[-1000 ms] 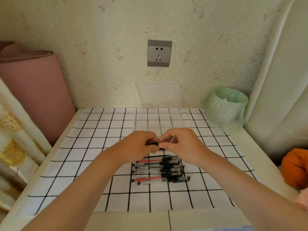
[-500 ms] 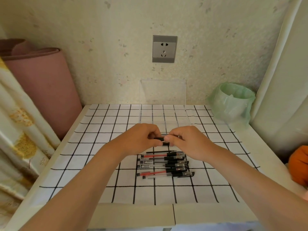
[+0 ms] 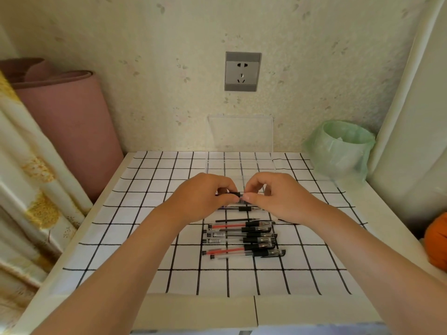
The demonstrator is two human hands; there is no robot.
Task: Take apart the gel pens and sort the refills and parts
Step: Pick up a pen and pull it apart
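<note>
Both hands hold one gel pen (image 3: pixel 235 195) level above the checked cloth (image 3: pixel 135 238). My left hand (image 3: pixel 200 197) grips its black grip end, and my right hand (image 3: pixel 278 194) pinches the clear barrel end between thumb and fingertips. Under the hands lies another pen (image 3: pixel 244 208), with a thin black refill (image 3: pixel 238 220) just in front of it. Several capped gel pens (image 3: pixel 242 240), some with red ink and some black, lie side by side in a row nearer to me.
A clear plastic box (image 3: pixel 239 165) stands open at the back of the cloth, its lid leaning on the wall. A green-bagged bin (image 3: pixel 343 148) sits at the back right, a pink roll (image 3: pixel 65 126) at the left, an orange object (image 3: pixel 435 243) at the right edge.
The hands have stayed together on the pen, lifting it slightly off the row. The camera has tilted, so the table sits lower in view.
</note>
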